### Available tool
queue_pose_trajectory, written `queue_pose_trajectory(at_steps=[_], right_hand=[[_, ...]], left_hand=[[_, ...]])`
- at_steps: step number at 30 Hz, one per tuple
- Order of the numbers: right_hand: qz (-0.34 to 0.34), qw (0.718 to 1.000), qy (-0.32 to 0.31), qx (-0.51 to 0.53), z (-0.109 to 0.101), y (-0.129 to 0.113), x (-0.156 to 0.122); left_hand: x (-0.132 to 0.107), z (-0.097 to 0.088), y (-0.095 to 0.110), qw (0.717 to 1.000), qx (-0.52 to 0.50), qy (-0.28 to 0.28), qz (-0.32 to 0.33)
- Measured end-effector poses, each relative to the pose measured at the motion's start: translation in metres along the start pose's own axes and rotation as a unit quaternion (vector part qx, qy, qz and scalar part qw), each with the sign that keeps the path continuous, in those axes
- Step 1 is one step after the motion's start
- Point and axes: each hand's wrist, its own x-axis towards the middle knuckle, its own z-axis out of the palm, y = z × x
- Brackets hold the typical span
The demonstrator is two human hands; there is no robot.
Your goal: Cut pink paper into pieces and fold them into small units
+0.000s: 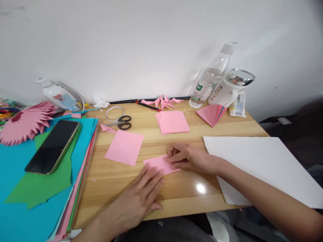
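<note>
Pink square (124, 147), unfolded. Left hand (137, 198): fingers flat on pink strip (161, 161) on desk (181, 198), apparently part-folded, edges to centreline. Behind, paper stack (174, 121), unfolded. Right hand (191, 158): fingers narrow at strip's right end; pinching or pressing, can't tell.

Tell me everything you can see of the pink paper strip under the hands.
The pink paper strip looks plain and matt, longer than wide, with a thin line along its length; crease or meeting edges, I cannot tell. It lies roughly flat on the wooden table, nearer the person than the stack of pink squares. The left hand rests its fingertips on the near left part; the right hand touches the right part. Both hide some of it.
</note>
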Motion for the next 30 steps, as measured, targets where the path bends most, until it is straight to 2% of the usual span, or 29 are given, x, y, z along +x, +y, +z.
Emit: queue_pose_trajectory(at_steps=[8, 23, 30], right_hand=[[0.004, 1.000, 0.012, 0.006, 0.0036, 0.0047, -0.0009], [-0.004, 1.000, 0.016, 0.013, 0.0052, 0.0080, -0.0009], [0.004, 1.000, 0.022, 0.008, 0.0060, 0.0073, 0.0003]], left_hand=[[-0.0021, 0.0032, -0.0009, 1.000, -0.011, -0.018, 0.004], [-0.0031, 0.0057, 0.0010, 1.000, -0.016, -0.001, -0.011], [-0.0011, 0.0056, 0.0022, 1.000, 0.003, -0.009, -0.012]])
